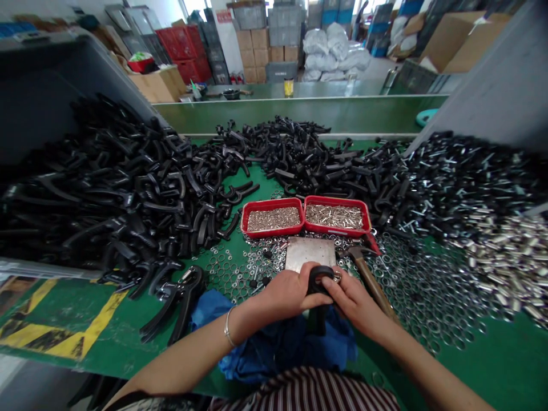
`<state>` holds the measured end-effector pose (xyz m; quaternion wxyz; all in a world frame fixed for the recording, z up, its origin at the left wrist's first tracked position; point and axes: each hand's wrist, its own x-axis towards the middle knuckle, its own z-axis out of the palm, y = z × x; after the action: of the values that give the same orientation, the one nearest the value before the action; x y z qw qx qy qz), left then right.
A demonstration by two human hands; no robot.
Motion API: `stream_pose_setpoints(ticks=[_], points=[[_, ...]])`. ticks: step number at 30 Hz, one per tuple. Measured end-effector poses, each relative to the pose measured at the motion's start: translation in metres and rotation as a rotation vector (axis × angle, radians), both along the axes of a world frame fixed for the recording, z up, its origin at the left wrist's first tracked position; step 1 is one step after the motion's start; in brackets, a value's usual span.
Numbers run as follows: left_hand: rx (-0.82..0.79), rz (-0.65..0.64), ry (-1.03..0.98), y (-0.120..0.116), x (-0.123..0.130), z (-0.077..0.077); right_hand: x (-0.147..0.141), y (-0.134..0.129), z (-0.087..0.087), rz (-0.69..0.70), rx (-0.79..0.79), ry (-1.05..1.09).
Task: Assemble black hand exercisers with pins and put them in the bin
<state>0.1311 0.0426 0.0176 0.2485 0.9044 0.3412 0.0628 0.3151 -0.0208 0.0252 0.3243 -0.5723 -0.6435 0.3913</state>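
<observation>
In the head view my left hand [295,289] is closed round a black curved plastic part [317,281], which is raised just in front of the metal plate [310,254]. My right hand [351,297] meets it from the right, its fingers pressed on the same part beside a small shiny metal piece [337,277]. The lower end of the black part hangs over a blue cloth [282,348]. Two red trays stand beyond the plate: the left one [272,233] holds small metal pieces, the right one [338,231] holds pins.
A hammer [371,282] lies right of the plate, among scattered metal rings [432,297]. Black handles [149,188] are heaped at left and behind the trays. Black parts with bolts [466,177] and metal cylinders [509,257] are piled at right. A hand-grip assembly [182,302] lies at front left.
</observation>
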Motion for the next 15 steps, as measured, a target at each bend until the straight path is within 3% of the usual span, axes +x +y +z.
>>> stream_pose_setpoints(ticks=[10, 15], points=[[0.050, -0.043, 0.032, -0.004, 0.006, 0.020, 0.006, 0.003, 0.015, 0.068, -0.005, -0.156], [-0.071, -0.040, -0.016, 0.030, 0.010, 0.011, 0.006, 0.029, 0.007, 0.011, -0.003, -0.232]])
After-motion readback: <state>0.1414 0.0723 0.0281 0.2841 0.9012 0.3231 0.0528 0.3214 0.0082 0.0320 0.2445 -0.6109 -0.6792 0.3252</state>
